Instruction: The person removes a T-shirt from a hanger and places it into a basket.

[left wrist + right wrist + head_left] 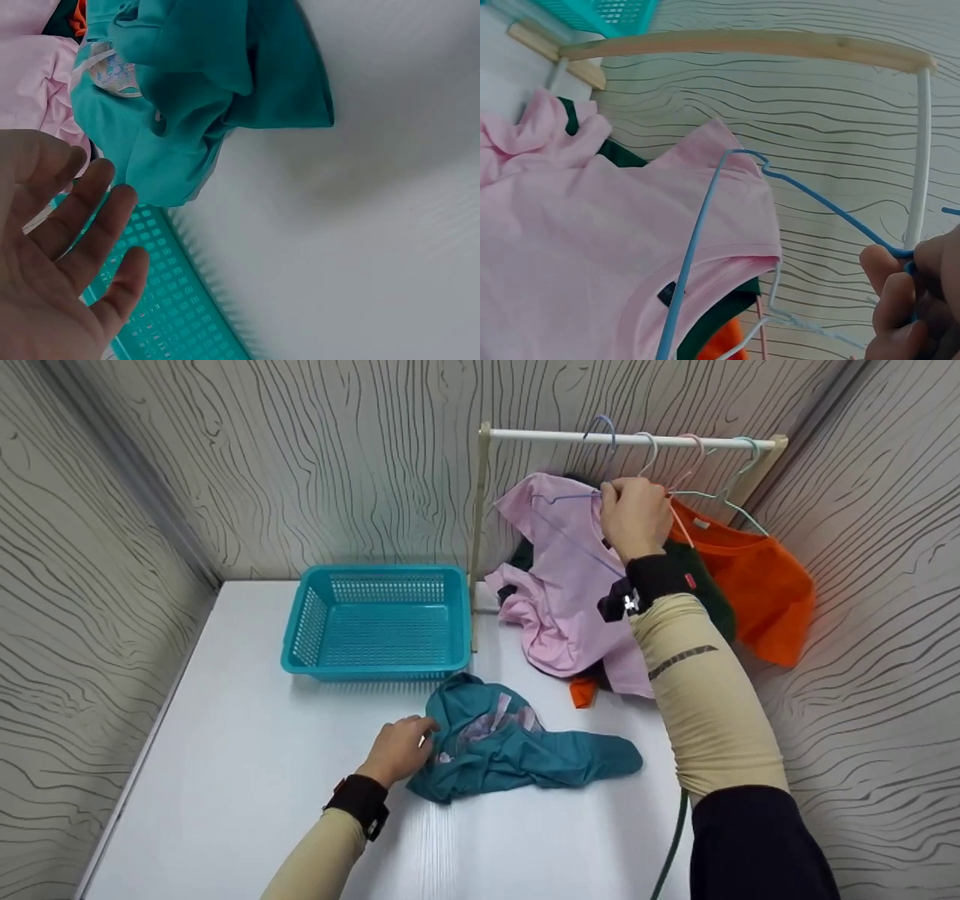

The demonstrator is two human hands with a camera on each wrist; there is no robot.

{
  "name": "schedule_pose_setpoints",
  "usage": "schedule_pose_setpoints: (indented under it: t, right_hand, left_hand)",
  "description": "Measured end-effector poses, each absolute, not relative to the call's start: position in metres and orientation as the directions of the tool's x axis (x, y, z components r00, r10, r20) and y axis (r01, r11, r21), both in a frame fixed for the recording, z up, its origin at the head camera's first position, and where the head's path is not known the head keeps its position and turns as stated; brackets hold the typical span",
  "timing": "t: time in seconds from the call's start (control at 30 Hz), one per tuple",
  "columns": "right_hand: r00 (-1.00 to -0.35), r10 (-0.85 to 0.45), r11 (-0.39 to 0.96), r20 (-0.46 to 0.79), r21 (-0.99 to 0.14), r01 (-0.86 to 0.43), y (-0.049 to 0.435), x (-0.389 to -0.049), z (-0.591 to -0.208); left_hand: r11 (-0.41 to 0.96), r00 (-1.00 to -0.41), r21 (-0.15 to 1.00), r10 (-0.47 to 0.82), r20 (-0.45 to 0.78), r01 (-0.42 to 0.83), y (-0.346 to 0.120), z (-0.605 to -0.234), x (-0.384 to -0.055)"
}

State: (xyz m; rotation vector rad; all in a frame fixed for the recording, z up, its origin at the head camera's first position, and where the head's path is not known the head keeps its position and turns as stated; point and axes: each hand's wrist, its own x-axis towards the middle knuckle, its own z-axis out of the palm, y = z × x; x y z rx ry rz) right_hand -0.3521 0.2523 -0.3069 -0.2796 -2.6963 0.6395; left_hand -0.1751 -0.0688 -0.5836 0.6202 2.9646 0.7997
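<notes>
My right hand (637,517) pinches a blue wire hanger (817,196) just below its hook, up at the rod. No garment is on this hanger; its frame stands in front of a pink T-shirt (562,540). Lower down, my left hand (401,746) is beside the left edge of a crumpled teal garment (517,757) lying on the white table. In the left wrist view its fingers (97,251) are spread and relaxed, with nothing held. A pale printed patch (116,71) shows on the teal cloth.
A clothes rack (525,434) with a white rod and wooden sides stands at the back right. An orange shirt (776,585) and a dark green garment (701,585) hang there too. Left of the rack sits an empty teal basket (375,669). Patterned walls enclose the table.
</notes>
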Motion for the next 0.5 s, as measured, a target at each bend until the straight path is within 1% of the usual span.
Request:
schedule_pose_setpoints:
  t: [0.17, 0.4, 0.5]
  right_hand:
    - [-0.923, 0.294, 0.853, 0.249, -0.504, 0.136, 0.234, -0.371, -0.305]
    - [-0.941, 0.225, 0.846, 0.253, -0.530, 0.060, 0.196, -0.384, -0.328]
    - [-0.949, 0.178, 0.840, 0.261, -0.543, 0.008, 0.188, -0.387, -0.339]
  left_hand:
    - [0.794, -0.928, 0.494, 0.365, 0.079, 0.355, -0.071, -0.588, -0.170]
    - [0.811, -0.941, 0.502, 0.337, 0.022, 0.302, -0.073, -0.593, -0.167]
    - [0.811, -0.943, 0.502, 0.331, 0.028, 0.299, -0.073, -0.593, -0.168]
